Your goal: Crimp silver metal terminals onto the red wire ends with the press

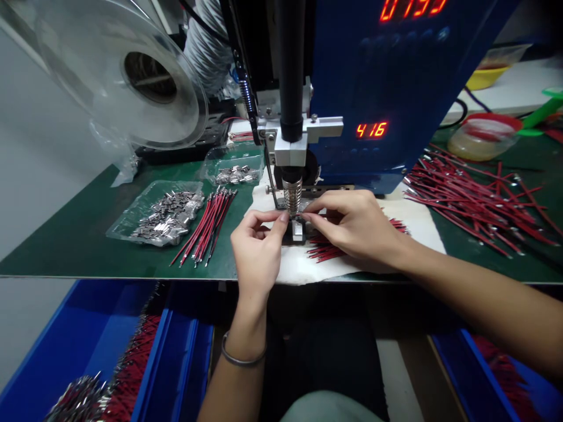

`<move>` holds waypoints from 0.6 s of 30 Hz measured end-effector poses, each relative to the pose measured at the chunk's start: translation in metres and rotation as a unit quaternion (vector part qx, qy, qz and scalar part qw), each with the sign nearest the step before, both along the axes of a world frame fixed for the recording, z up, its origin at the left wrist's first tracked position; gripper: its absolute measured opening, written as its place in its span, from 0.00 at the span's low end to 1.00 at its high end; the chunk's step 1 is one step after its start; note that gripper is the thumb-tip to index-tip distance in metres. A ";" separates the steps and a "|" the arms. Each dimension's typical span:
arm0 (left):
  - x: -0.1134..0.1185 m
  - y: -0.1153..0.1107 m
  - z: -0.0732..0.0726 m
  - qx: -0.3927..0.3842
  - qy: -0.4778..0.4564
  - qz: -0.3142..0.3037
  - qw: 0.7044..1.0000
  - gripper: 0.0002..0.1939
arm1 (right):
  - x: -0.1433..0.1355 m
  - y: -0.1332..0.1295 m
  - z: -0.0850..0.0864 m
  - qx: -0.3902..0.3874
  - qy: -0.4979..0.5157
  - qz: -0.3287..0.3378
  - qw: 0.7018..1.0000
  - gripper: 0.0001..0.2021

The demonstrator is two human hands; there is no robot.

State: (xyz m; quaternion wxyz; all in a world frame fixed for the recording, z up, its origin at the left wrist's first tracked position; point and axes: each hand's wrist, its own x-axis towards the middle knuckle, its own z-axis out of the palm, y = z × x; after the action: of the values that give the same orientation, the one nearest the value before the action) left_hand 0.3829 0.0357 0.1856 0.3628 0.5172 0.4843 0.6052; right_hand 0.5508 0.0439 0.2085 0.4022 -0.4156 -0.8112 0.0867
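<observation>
A small workpiece (298,217), its detail mostly hidden, is at the frame's centre, just below the coil spring (292,196) and above a metal block (298,231). Its long axis cannot be told. It lies right of the left hand's (257,249) fingers and left of the right hand's (358,223); neither hand is clearly nearer. Both hands' fingers appear to pinch it. Red-and-black wires (323,251) lie below the right hand.
</observation>
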 end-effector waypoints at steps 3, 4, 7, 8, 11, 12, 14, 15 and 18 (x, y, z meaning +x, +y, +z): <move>0.000 0.000 -0.001 0.001 -0.004 -0.003 1.000 0.09 | 0.000 0.000 -0.001 0.000 0.001 0.002 1.000 0.05; 0.000 0.001 -0.002 0.003 -0.005 -0.004 1.000 0.09 | 0.000 0.000 -0.001 0.002 0.000 0.002 1.000 0.05; -0.001 0.001 -0.002 0.004 -0.001 -0.005 1.000 0.09 | 0.000 0.001 -0.001 0.002 -0.001 0.003 1.000 0.04; -0.001 0.001 -0.002 0.004 0.002 -0.003 1.000 0.09 | 0.000 0.001 -0.001 0.002 -0.002 0.004 1.000 0.05; 0.000 0.000 -0.001 0.004 0.003 -0.001 1.000 0.09 | 0.000 0.001 0.000 0.002 -0.004 0.003 1.000 0.04; 0.000 0.000 -0.001 0.005 0.001 -0.002 1.000 0.09 | 0.000 0.001 0.000 0.004 -0.005 0.003 1.000 0.04; 0.000 0.000 -0.001 0.006 -0.001 -0.003 1.000 0.08 | 0.000 0.001 -0.001 0.005 -0.005 0.006 1.000 0.04; 0.000 0.000 -0.001 0.006 0.000 -0.003 1.000 0.08 | 0.000 0.000 -0.001 0.004 -0.004 0.007 1.000 0.04; 0.000 0.000 -0.001 0.005 0.005 0.002 1.000 0.09 | 0.000 0.000 -0.001 0.004 -0.006 0.006 1.000 0.04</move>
State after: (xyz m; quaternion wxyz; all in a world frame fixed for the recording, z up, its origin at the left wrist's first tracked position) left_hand 0.3829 0.0360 0.1848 0.3562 0.5215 0.4839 0.6058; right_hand 0.5511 0.0443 0.2079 0.3984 -0.4096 -0.8165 0.0831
